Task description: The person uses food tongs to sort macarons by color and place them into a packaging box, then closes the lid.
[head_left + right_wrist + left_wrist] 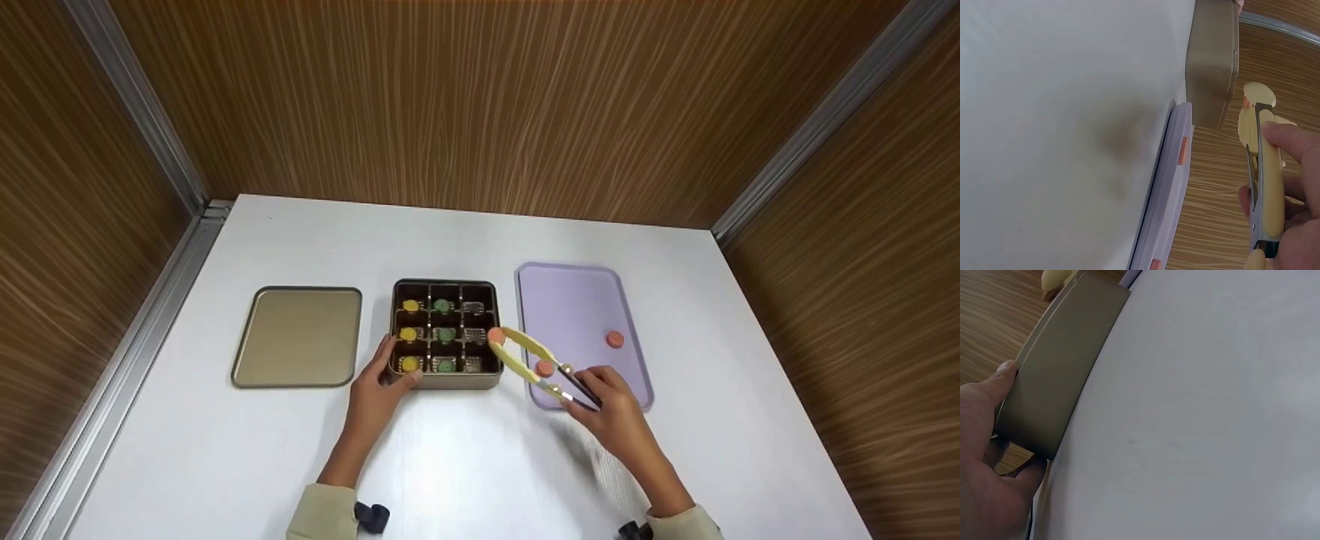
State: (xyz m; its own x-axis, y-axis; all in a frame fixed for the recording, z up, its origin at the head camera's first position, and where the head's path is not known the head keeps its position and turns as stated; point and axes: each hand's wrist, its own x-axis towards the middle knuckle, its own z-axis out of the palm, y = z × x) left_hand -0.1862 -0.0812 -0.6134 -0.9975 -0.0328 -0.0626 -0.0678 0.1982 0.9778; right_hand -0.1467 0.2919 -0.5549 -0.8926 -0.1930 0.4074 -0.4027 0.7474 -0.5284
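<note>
The tongs [531, 345] are held above the table, between the box and the tray. Their long axis runs diagonally: the tips point forward and left, toward the right rim of the box, and the handle end lies back and right. The two yellow arms bow apart at mid-length and converge at the tips on an orange disc [496, 336]. In the head view, the disc overlaps the right rim of the box.

The right hand [616, 412] grips the handle, partly closed, with digits on opposite sides. The left hand [375, 391] is clasped on the front left corner of the box [445, 382], thumb at the front edge and fingers along the left side.

The box has a three-by-three grid. Left column: yellow pieces [409, 334]. Middle column: green pieces [445, 335]. Right column: patterned bases visible.

The tray [568, 296] is right of the box, long axis front to back, slightly skewed. It carries a rear disc [615, 340] near its right edge and a front disc [544, 368] near its left edge. The gold lid [297, 337] lies flat, left of the box. All rest on the white table [465, 465].
</note>
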